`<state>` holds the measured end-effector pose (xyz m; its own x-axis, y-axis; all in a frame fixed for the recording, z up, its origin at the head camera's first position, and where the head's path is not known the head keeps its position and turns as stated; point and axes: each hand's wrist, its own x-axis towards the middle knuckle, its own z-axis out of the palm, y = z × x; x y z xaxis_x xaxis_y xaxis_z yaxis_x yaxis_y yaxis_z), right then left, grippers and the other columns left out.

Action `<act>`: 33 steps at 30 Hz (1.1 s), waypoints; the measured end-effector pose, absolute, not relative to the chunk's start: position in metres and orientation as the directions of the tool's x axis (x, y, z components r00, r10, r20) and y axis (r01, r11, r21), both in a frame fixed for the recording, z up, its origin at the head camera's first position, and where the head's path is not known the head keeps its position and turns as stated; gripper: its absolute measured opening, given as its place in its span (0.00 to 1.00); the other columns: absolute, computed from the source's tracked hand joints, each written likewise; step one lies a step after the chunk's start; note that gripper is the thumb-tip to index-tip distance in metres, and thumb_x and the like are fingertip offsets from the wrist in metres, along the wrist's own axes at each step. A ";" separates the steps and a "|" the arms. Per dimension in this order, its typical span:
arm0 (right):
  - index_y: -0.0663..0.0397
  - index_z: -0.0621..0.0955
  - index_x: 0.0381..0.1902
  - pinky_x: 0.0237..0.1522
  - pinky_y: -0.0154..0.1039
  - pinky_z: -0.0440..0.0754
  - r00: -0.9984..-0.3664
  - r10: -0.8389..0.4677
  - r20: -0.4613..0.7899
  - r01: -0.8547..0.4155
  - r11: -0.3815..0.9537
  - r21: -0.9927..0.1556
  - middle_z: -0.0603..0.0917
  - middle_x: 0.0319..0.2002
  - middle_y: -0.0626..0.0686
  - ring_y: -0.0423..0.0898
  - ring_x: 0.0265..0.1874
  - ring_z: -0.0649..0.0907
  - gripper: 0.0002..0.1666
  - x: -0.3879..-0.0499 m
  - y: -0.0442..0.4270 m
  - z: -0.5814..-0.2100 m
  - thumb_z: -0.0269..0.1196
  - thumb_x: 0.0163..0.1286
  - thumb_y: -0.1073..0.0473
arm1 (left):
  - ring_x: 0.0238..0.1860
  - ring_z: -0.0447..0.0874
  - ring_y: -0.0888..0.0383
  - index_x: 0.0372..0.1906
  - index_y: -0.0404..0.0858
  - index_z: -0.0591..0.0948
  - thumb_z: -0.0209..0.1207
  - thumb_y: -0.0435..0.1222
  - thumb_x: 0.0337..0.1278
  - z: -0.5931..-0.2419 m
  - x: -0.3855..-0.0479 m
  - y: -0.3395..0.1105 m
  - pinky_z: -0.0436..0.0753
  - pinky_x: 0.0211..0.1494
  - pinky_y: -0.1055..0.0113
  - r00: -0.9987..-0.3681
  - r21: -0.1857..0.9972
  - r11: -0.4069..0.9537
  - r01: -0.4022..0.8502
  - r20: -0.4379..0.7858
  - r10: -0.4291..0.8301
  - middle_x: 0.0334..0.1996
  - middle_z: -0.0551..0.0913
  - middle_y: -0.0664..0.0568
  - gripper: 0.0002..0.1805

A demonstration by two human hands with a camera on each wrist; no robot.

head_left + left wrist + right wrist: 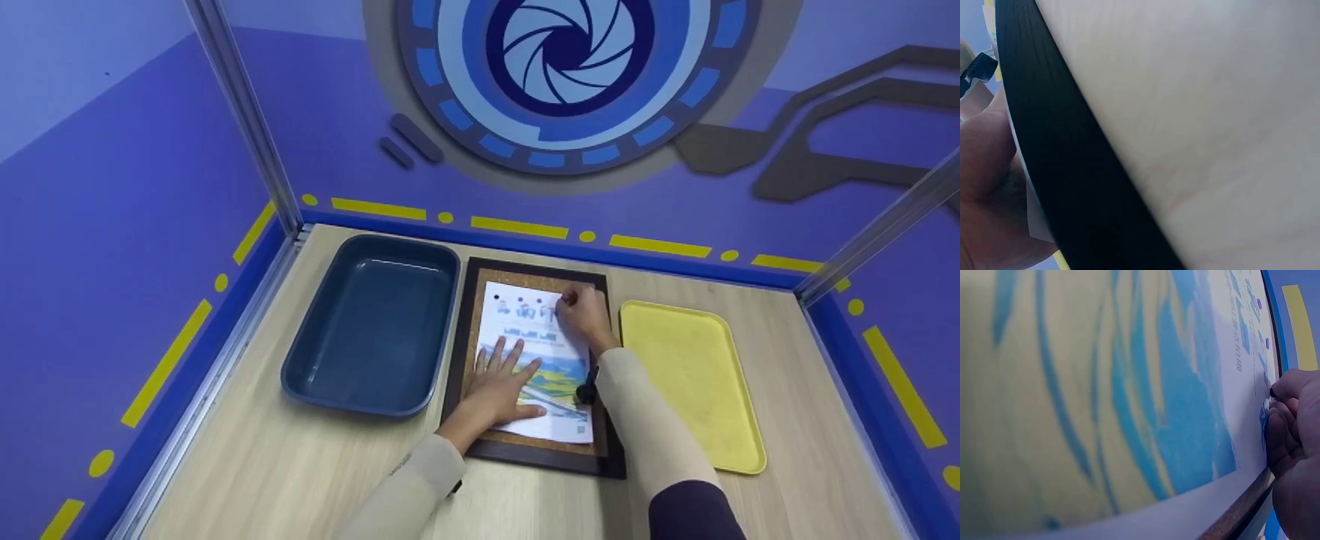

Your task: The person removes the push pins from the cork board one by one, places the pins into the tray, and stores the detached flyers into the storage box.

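A printed white sheet [536, 427] lies on a cork board with a dark frame [540, 454]. My left hand [499, 390] rests on its lower left part with fingers spread; part of that hand [988, 191] shows at the edge of the left wrist view. At the sheet's upper right corner my right hand [586, 315] pinches a small dark pin [1273, 391] against the paper. Along the top edge sit a black pin [496, 297] and two purplish pins, one of them [1259, 304] clear in the right wrist view. The right fingertips hide the corner.
A deep dark blue tray [375, 330] stands left of the board, and a shallow yellow tray [690, 360] lies to its right. Both are on a light wooden table [300, 465], bounded by blue printed panels and metal posts at the back and sides.
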<state>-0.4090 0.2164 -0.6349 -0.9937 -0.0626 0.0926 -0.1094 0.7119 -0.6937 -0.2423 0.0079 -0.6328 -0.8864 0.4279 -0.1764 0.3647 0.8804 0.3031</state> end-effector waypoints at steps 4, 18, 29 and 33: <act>0.54 0.81 0.32 0.36 0.45 0.74 -0.993 -0.057 0.103 -0.113 0.708 -0.697 0.80 0.30 0.53 0.50 0.33 0.79 0.05 -0.407 0.217 -0.633 0.65 0.69 0.66 | 0.86 0.31 0.39 0.86 0.59 0.58 0.57 0.71 0.65 -0.625 -0.239 0.008 0.39 0.83 0.36 -0.888 0.291 0.885 0.364 -0.179 0.424 0.87 0.43 0.48 0.50; 0.55 0.84 0.37 0.35 0.43 0.77 -0.994 -0.055 0.094 -0.107 0.688 -0.717 0.83 0.33 0.54 0.49 0.34 0.80 0.02 -0.406 0.221 -0.631 0.67 0.70 0.66 | 0.86 0.29 0.40 0.86 0.60 0.56 0.55 0.73 0.64 -0.633 -0.242 0.008 0.37 0.83 0.36 -0.888 0.278 0.889 0.363 -0.187 0.421 0.88 0.40 0.49 0.51; 0.59 0.87 0.43 0.45 0.47 0.81 -0.985 -0.131 0.109 -0.170 0.701 -0.693 0.87 0.40 0.57 0.52 0.40 0.83 0.04 -0.397 0.229 -0.625 0.66 0.73 0.67 | 0.86 0.30 0.40 0.86 0.60 0.57 0.56 0.73 0.64 -0.633 -0.241 0.010 0.38 0.83 0.36 -0.888 0.269 0.894 0.358 -0.197 0.415 0.88 0.41 0.49 0.50; 0.61 0.87 0.43 0.46 0.49 0.81 -0.985 -0.119 0.125 -0.172 0.712 -0.681 0.87 0.40 0.59 0.53 0.41 0.83 0.05 -0.395 0.232 -0.624 0.66 0.72 0.68 | 0.86 0.33 0.39 0.86 0.59 0.57 0.56 0.72 0.65 -0.624 -0.239 0.009 0.41 0.83 0.36 -0.888 0.247 0.895 0.371 -0.186 0.420 0.87 0.43 0.48 0.50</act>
